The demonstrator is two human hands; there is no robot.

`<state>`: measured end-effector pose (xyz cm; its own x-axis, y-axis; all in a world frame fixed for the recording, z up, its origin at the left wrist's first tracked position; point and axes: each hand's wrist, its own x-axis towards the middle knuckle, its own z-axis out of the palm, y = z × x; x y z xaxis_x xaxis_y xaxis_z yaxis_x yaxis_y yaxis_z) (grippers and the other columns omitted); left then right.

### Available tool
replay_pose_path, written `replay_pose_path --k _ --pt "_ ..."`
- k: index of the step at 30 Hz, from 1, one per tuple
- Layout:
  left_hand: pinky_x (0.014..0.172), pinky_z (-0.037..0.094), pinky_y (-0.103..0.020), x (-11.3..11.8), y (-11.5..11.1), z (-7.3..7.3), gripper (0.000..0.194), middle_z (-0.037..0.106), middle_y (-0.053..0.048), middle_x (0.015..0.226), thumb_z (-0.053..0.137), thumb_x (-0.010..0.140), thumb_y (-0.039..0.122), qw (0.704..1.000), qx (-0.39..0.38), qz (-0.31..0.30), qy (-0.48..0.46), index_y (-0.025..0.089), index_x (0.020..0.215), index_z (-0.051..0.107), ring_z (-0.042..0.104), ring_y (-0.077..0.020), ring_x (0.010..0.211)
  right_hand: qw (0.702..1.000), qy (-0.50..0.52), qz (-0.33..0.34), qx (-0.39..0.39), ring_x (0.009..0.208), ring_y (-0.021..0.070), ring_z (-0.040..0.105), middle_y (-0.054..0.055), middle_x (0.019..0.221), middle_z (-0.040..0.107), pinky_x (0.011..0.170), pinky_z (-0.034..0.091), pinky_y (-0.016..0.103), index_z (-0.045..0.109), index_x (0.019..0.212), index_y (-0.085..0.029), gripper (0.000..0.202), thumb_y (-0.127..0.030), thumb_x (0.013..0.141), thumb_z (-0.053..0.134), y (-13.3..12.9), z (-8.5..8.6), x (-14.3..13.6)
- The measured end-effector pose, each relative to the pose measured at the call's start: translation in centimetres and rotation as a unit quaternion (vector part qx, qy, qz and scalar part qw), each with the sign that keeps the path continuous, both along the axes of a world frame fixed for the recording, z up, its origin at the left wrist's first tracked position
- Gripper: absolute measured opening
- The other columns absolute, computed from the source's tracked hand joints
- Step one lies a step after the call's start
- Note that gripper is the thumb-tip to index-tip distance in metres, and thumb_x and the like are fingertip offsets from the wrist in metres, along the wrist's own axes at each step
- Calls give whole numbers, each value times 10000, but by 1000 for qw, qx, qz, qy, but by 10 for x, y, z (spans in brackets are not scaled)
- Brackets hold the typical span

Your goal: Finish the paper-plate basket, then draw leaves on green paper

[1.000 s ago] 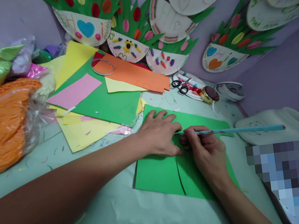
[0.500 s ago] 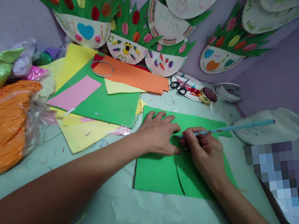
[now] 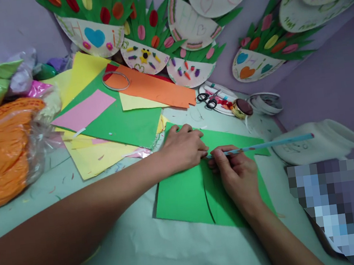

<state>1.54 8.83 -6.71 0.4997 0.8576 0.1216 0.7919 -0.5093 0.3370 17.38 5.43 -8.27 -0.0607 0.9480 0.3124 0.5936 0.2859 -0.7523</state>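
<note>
A green sheet of paper [image 3: 179,201] lies on the table in front of me, a dark curved line running up its lower half; whether it is a cut or an edge I cannot tell. My left hand [image 3: 183,149] rests on the sheet's upper part, palm down, holding nothing. Pinched in my right hand [image 3: 238,174] is a light blue pencil [image 3: 278,142], tilted low over the paper with its back end pointing right. Its tip meets the sheet close beside my left fingertips, which partly hide it.
Behind lie a larger green sheet [image 3: 131,127], a pink strip [image 3: 85,109] and an orange piece [image 3: 155,85]. Black-handled scissors [image 3: 210,99] sit near a tape roll [image 3: 241,108]. A white jar [image 3: 314,143] lies right; a bagged orange bundle [image 3: 2,154] left. Decorated paper plates [image 3: 94,37] line the wall.
My left hand's fingers have drawn closer together and shifted slightly up the sheet. The pencil stays in my right hand. The whole view has shifted a little.
</note>
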Motion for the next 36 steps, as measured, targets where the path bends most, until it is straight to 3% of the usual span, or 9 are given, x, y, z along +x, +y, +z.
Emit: replay_pose_path --k 5,12,14,17,19,24,30,36 --pt "905 277 -449 2 -1 0 240 572 -4 1241 489 854 345 1000 1 9 6 339 980 693 418 -264 1151 1000 12 0 -4 485 137 580 41 671 670 461 456 253 599 706 -170 301 -421 847 509 0 0 0" --pt "934 274 -467 -1 0 1 258 545 3 1280 473 854 344 1000 -17 5 1 348 1006 682 403 -263 1172 1000 18 -2 -5 491 152 582 18 590 644 463 453 262 601 794 -164 268 -415 845 520 0 -1 0" --pt "953 279 -459 -4 4 4 307 521 13 1312 447 864 321 999 -52 -2 0 345 1110 630 392 -257 1188 1000 20 -4 -8 497 157 590 15 573 641 468 458 263 600 803 -165 267 -418 844 523 0 -2 0" --pt "970 298 -408 -11 11 9 464 531 -16 1303 391 876 244 995 -100 5 -13 298 1335 426 411 -226 1192 1000 26 -6 -13 490 158 594 17 576 647 464 461 263 601 798 -168 271 -425 840 529 0 -2 0" --pt "967 315 -373 -13 15 10 521 553 -38 1276 386 865 202 993 -110 15 -29 264 1381 359 446 -208 1173 1000 26 -6 -16 490 161 598 16 570 644 469 465 265 601 790 -170 277 -432 839 528 0 -2 0" --pt "983 296 -390 -14 16 8 411 529 32 1315 431 835 170 996 -87 -24 -15 338 1175 588 416 -200 1205 1000 17 0 -13 503 162 606 21 580 647 468 470 260 606 782 -168 285 -431 848 518 0 -1 1" --pt "975 267 -480 -13 8 12 365 420 8 1404 439 868 297 993 -60 -69 77 429 1188 556 338 -271 1250 1000 7 2 6 488 141 591 19 614 645 454 460 246 608 753 -168 273 -407 854 519 1 -2 1" --pt "966 265 -479 -13 6 8 364 436 -6 1387 415 868 329 993 -34 -78 79 432 1186 559 353 -273 1226 1000 -6 6 8 502 140 586 27 650 650 460 456 248 615 744 -168 286 -407 858 506 -1 -1 0"
